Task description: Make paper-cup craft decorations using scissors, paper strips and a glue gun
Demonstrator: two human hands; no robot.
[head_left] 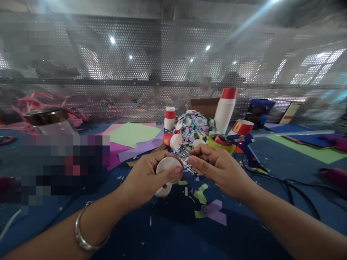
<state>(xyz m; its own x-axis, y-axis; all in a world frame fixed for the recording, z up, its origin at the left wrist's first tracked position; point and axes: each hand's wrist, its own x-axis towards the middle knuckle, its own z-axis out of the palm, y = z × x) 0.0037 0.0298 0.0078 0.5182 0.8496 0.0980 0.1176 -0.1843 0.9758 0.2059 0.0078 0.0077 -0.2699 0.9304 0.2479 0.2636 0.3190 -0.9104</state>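
Observation:
My left hand [151,177] is closed around a white round paper piece [166,167] that looks like a cup bottom, the thumb pressed across its face. A second white round shape [163,191] shows just below it, partly covered by the fingers. To the right, my right hand [210,164] is pinched, thumb against fingertips. Something thin and greyish seems to be at its fingertips, too blurred to name. Beyond the hands lies a tipped red-and-white paper cup [168,140]. Green paper scraps [200,195] and a purple paper cutout [215,212] lie below them on the blue table [173,238].
Behind stand a pile of decorated paper discs [188,124], a tall stack of paper cups [225,110] and a small cup stack [170,117]. A blue glue gun [248,146] with a black cord [287,180] is at right. Coloured sheets [132,134] and a jar [54,122] are left.

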